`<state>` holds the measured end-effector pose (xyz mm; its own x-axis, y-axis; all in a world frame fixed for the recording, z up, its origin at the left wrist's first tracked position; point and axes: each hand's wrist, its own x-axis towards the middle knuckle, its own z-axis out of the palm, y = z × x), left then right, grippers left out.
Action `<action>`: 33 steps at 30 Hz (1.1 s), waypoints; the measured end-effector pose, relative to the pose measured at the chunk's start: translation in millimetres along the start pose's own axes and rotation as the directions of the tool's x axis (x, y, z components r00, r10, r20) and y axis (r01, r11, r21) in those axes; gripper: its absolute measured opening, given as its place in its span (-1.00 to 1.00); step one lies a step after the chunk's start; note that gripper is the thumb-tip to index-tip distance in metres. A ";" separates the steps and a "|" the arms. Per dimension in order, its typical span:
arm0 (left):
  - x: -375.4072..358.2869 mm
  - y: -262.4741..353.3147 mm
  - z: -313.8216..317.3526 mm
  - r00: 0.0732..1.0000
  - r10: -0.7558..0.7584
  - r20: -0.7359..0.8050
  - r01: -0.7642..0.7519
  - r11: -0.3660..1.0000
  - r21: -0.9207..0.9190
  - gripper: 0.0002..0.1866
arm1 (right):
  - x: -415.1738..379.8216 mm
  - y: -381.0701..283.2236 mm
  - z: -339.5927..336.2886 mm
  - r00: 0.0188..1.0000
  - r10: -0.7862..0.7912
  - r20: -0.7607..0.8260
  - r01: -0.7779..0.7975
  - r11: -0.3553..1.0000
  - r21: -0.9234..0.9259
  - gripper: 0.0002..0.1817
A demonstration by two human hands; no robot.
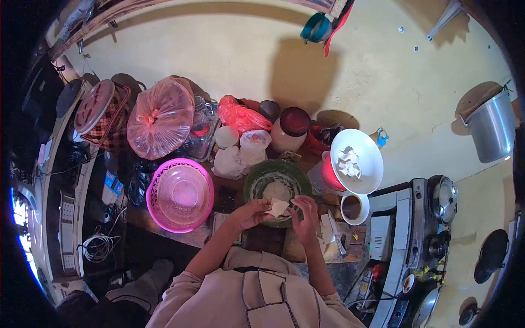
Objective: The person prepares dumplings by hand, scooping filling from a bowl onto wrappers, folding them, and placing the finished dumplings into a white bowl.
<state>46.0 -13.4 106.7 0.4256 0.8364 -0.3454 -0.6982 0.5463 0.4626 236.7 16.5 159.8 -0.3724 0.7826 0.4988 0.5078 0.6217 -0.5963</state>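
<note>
Left hand, 1: grasping with bent fingertips; the left hand pinches one pale sheet.
Right hand, 1: fingers curled beside the sheet's right edge; for the right hand, contact cannot be told at this scale.
Pale sheet, 1: thin, soft-looking, angular, partly folded; the pale sheet is held up over the near rim of the basin.
Green basin, 1: round, dark; the green basin sits at the middle of the table's front half, white smears inside, around one pale mound.
White bowl, 1: smooth, round; the white bowl stands toward the table's right edge, holding several folded white pieces, overlapping, uncounted.
Small bowl, 1: white, by the right edge; the small bowl contains dark liquid.
Knife, 1: long, narrow; the knife lies near the front right corner.
Pink basin, 1: plastic, perforated rim; the pink basin is at the front left.
Table, 1: worn wood; the table.
White bags, 2: crinkled plastic; white bags behind the green basin.
</note>
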 end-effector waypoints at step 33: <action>7.4 -19.7 37.3 0.919 0.393 -0.013 -0.392 0.914 -0.100 -0.54 | 1.8 -14.3 4.0 0.998 0.034 -0.056 -0.023 0.982 0.186 -0.72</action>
<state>84.4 -16.3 125.5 0.1095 0.9832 -0.1460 -0.8630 0.1669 0.4769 225.7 9.1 166.8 -0.3108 0.8004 0.5126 0.3629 0.5984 -0.7143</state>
